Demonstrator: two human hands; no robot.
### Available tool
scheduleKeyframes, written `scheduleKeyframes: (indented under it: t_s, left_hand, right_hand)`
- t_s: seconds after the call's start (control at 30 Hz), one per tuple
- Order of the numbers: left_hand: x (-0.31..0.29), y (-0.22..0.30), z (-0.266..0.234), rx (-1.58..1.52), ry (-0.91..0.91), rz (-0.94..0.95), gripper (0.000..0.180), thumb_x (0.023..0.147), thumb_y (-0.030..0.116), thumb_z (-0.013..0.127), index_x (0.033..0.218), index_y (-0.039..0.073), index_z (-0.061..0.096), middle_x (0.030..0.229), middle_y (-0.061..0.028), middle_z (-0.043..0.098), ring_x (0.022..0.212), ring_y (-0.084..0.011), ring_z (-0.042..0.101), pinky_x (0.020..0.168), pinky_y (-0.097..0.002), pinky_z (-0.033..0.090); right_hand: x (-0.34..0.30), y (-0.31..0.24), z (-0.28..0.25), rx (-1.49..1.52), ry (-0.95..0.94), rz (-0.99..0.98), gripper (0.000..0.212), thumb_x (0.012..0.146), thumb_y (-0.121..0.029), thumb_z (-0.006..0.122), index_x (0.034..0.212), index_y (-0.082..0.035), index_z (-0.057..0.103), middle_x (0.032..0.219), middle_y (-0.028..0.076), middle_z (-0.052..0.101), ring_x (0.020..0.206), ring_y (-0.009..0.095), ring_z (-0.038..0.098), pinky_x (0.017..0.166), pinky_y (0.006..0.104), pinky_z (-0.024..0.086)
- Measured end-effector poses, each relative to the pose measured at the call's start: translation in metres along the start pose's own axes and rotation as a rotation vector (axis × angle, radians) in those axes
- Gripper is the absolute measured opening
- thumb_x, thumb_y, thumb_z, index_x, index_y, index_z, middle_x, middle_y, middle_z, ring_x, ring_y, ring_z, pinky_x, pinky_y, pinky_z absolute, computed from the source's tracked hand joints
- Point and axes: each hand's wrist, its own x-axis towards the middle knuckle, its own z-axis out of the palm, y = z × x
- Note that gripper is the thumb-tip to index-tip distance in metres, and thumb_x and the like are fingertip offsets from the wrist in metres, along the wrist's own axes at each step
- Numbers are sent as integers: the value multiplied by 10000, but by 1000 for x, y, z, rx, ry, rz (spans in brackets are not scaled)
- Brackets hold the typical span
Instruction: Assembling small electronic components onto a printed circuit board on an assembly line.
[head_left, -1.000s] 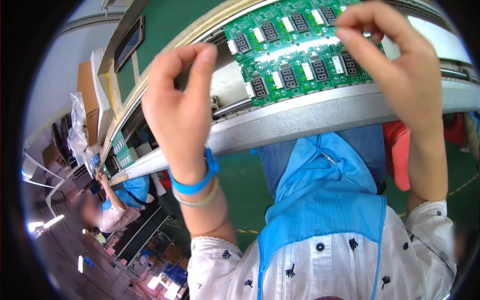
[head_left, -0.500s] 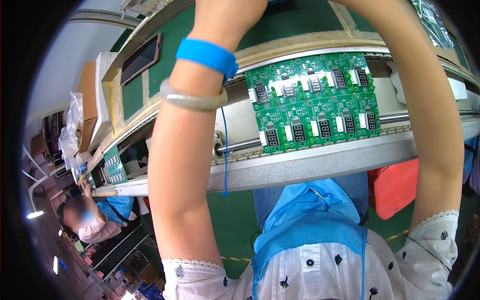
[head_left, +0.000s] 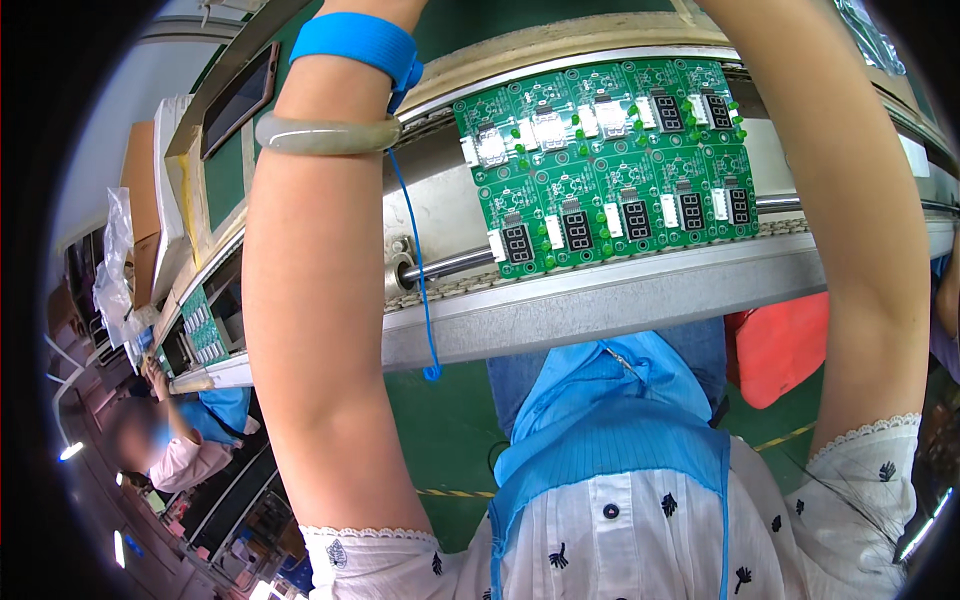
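Note:
Both my forearms reach up past the top edge, and my left hand and my right hand lie outside the picture. On my left arm sit a blue wrist strap [head_left: 355, 42] with a thin blue cord [head_left: 414, 240] and a pale bangle [head_left: 325, 136]. Between the arms a green circuit board panel [head_left: 600, 170] lies across the rails of the line. It carries two rows of small digit displays with white connectors and green lights. Glare whitens several displays in its far row. Neither forearm visibly touches the panel.
A metal rail [head_left: 600, 275] runs along the near side of the line, above a rod [head_left: 450, 264]. A dark phone [head_left: 240, 100] lies at the far left. Another green panel [head_left: 203, 325] is farther left, beside a seated person [head_left: 185, 455]. A red seat [head_left: 780, 350] is below right.
My view has shifted, so the panel and rail sit higher and a little to the left. My left forearm has moved left and up in the picture, taking its hand out of sight.

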Motion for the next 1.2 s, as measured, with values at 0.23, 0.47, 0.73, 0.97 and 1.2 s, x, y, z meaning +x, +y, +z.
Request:
scheduleKeyframes:
  t_s: [0.23,0.47,0.73,0.97,1.2]
  left_hand:
    - [-1,-2,-3,-38,87,7,172,796,147,696,880,10,756,817,-211,730,769,-353,727,735,-426,571]
    - [-10,14,-24,-468,70,-164,117,816,75,716,864,-31,719,727,-86,704,674,-130,645,644,-276,521]
    - [-91,48,-43,-1146,-199,-219,211,942,150,743,1094,7,771,972,-43,760,889,-83,666,800,-221,515]
    - [-125,77,-51,-1325,-445,-437,232,963,129,729,1161,13,763,1106,-54,758,1026,-119,665,967,-279,498]
    - [-132,79,-44,-1386,-429,-461,229,950,70,729,1169,9,754,1108,-71,754,1022,-130,692,938,-264,529]
  right_hand:
    - [-3,10,13,33,116,-80,118,804,-87,675,843,-43,776,887,213,733,894,394,712,823,478,564]
    - [-23,22,-1,282,283,-53,160,875,-138,713,968,-22,772,911,194,744,876,307,730,795,393,568]
    - [-144,38,-28,913,-72,527,209,968,-151,725,1131,-21,742,1040,21,740,987,90,659,892,226,494]
    - [-196,39,-48,1375,-177,455,218,937,-74,742,1149,-26,726,1096,60,736,1027,136,675,955,272,523]
    - [-206,27,-58,1258,-194,445,217,923,-30,734,1139,-13,727,1087,56,730,1025,130,667,953,277,517]
